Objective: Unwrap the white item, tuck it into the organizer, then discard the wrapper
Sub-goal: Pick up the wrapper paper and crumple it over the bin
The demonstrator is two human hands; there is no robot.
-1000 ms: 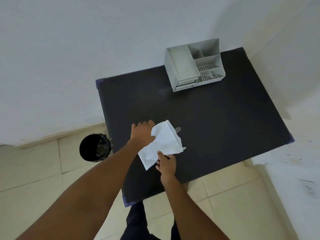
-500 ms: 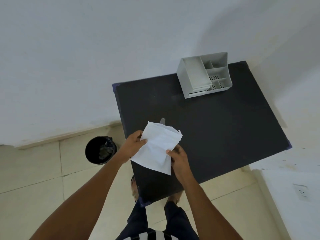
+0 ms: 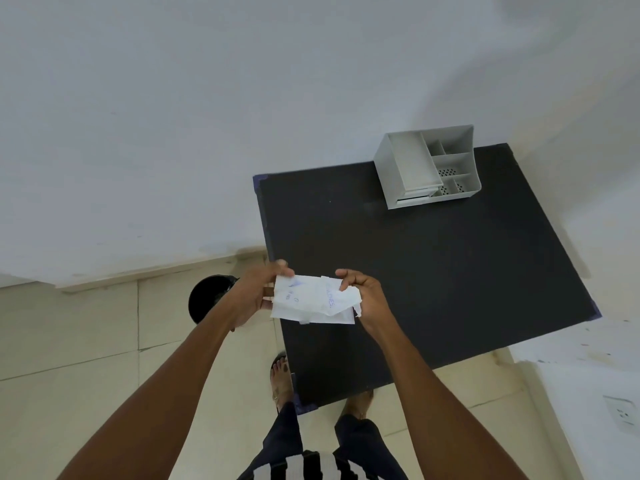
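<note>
A white paper-wrapped packet [image 3: 313,301] with blue handwriting hangs over the near left edge of the black table [image 3: 433,271]. My left hand [image 3: 258,294] pinches its left end. At the right end my right hand [image 3: 362,296] grips a torn, loose flap of the wrapper. What lies inside the wrapper is hidden. The light grey organizer [image 3: 427,168], with several open compartments and a small drawer, stands at the table's far edge against the wall.
A black waste bin [image 3: 207,299] stands on the tiled floor left of the table, partly behind my left forearm. My feet show at the table's near edge. White walls close the far and right sides; a wall socket [image 3: 621,415] is at lower right.
The packet has been lifted off the table and turned so its written side faces up. My right hand moved from its lower edge to the right end, where the wrapper is now torn.
</note>
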